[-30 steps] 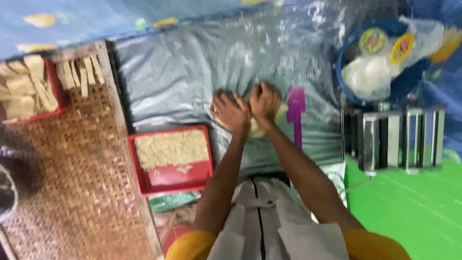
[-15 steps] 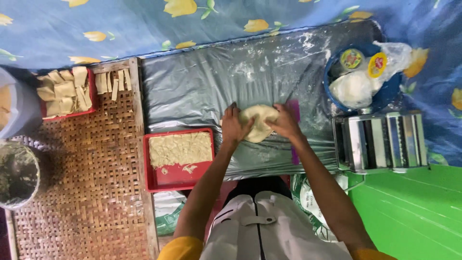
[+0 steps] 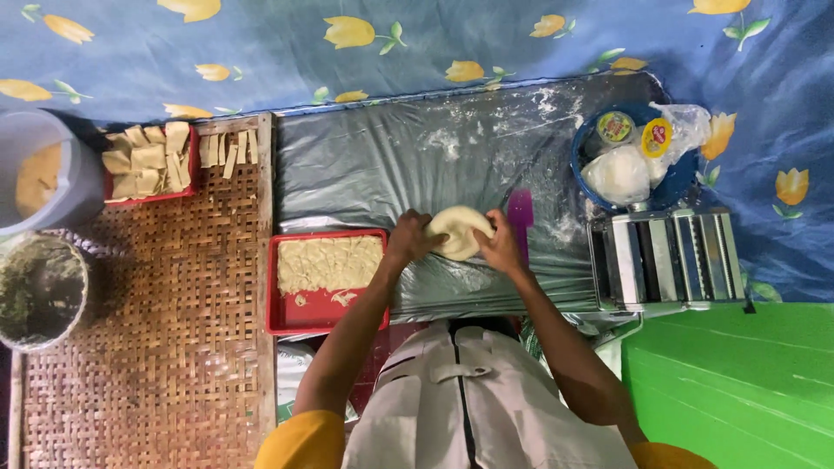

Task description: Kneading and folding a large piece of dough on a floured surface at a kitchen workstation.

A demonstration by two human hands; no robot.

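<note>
A pale round of dough (image 3: 458,227) lies on a grey plastic sheet (image 3: 408,156) dusted with flour. My left hand (image 3: 410,236) grips its left edge and my right hand (image 3: 502,245) grips its right edge, fingers curled over the dough. A purple scraper (image 3: 520,217) lies on the sheet just right of my right hand.
A red tray (image 3: 323,304) with flattened dough sits left of my hands. A metal pasta roller (image 3: 667,258) stands at the right, a blue bowl (image 3: 584,148) with bagged flour behind it. On the woven mat (image 3: 148,347) are another red tray (image 3: 193,170) of cut pieces and two tubs (image 3: 39,287).
The view has steadied and pulled back. Both hands stay on the dough, which has been turned and gathered into a rounder shape between them.
</note>
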